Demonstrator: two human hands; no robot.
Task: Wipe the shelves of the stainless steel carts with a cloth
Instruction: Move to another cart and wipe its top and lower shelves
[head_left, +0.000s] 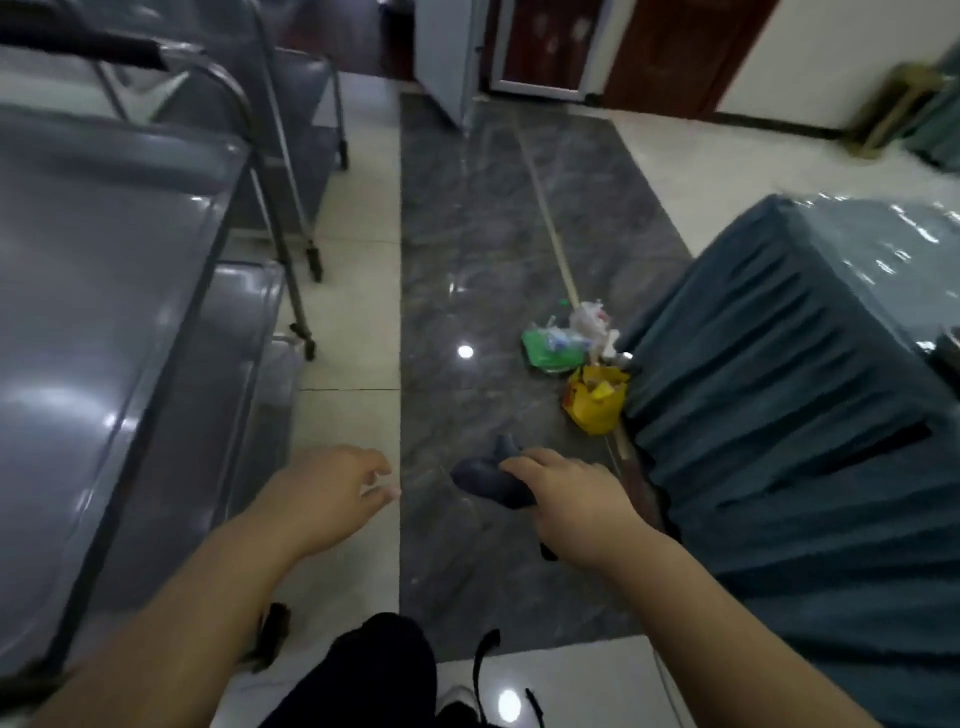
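cloth carried, not yet on a shelf: the soft, crumpled dark grey cloth (488, 480) is bunched in the right hand (566, 499), over the floor.
left hand (327, 493) empty, fingers loosely spread; the glossy, round-cornered stainless steel cart with rimmed tray shelves (104, 291) stands just left, so i'd say the cloth must swing onto it next.

Dim, cool, flat indoor light. The dark floor strip (467, 234) carries a small white glare spot; a second sits on pale tile (550, 686) at its near end. Left of the strip the cart shelf (78, 312) shows broad soft sheen; right of it a plastic cover (893, 244) glints. Motion blur softens everything, worst beyond the strip's far end, and straight lines bow toward the edges
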